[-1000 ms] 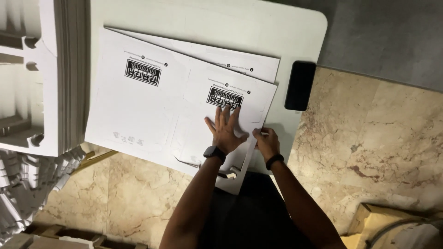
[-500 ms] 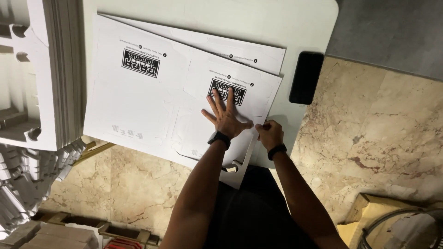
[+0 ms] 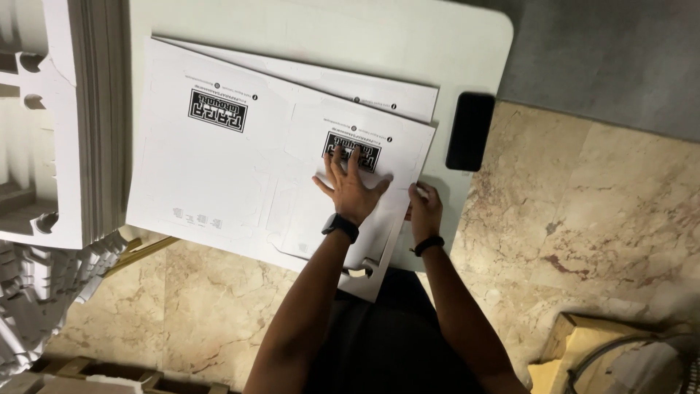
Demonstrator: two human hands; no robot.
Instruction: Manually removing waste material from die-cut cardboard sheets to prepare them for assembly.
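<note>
Cardboard sheet (image 3: pixel 240 182), white and die-cut flat, lies on my white worktop (image 3: pixel 350 36), overhanging its near edge, on top of a second sheet (image 3: pixel 379 91) that peeks out at its 1 o'clock corner. My left hand (image 3: pixel 354 186) is spread open, palm pressed flat on the sheet beside a black printed label. My right hand (image 3: pixel 424 211) sits at the sheet's 3 o'clock edge, fingers curled on the edge. A black phone (image 3: pixel 470 131) rests at 2 o'clock. A stack of white cardboard (image 3: pixel 65 124) stands at 9 o'clock.
</note>
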